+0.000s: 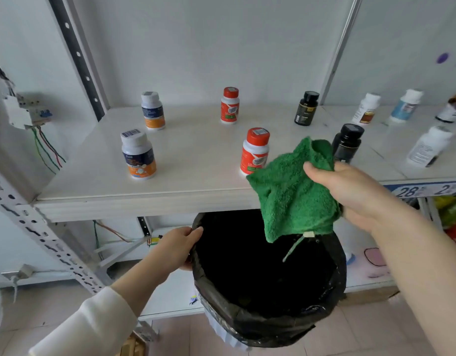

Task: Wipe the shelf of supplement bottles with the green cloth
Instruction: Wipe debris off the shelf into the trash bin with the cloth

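Our left hand (179, 244), nearest us on its cream sleeve (93, 325), curls its fingers over the rim of the bin (332, 299), which is lined with a black bag and held just under the front edge of the shelf (144, 201). Our right hand (350, 194) pinches the cloth (291, 194) between thumb and fingers, bunched, so that it hangs over the bin's mouth, its tag dangling into the opening. The cloth is off the shelf, in front of its edge, partly covering the near red bottle (255, 150).

Beyond stand the other bottles, well apart: two white-and-orange ones (138, 152) at left, a second red one (230, 105) at back, two black ones (347, 142) at right, and more on the next bay.

We judge this a pause in the wiping, with dust being shaken or swept into the bin. Next we would need to lay the cloth flat on the board and steer it between the bottles, or lift each aside, without tipping any.
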